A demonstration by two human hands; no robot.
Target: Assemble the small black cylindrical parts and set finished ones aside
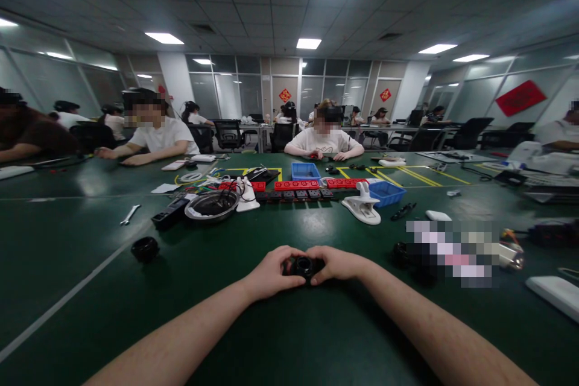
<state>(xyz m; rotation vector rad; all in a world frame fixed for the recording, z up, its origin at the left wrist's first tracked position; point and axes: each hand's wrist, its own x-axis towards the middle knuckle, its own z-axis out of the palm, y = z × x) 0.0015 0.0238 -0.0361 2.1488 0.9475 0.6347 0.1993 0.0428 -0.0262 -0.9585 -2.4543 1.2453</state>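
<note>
Between my hands, low over the green table, is a small black round part with a ring-shaped opening facing me; its exact kind I cannot make out. My left hand grips it from the left, thumb below and fingers above. From the right, my right hand closes on the same part, its thumb and fingertips at the edge. The fingers hide much of its sides. A black cup-like ring lies apart on the table to the left.
Ahead stand a metal bowl, a white clip base, blue trays and red socket strips. A wrench lies left. At right are a blurred-out object and a white block. A person sits opposite.
</note>
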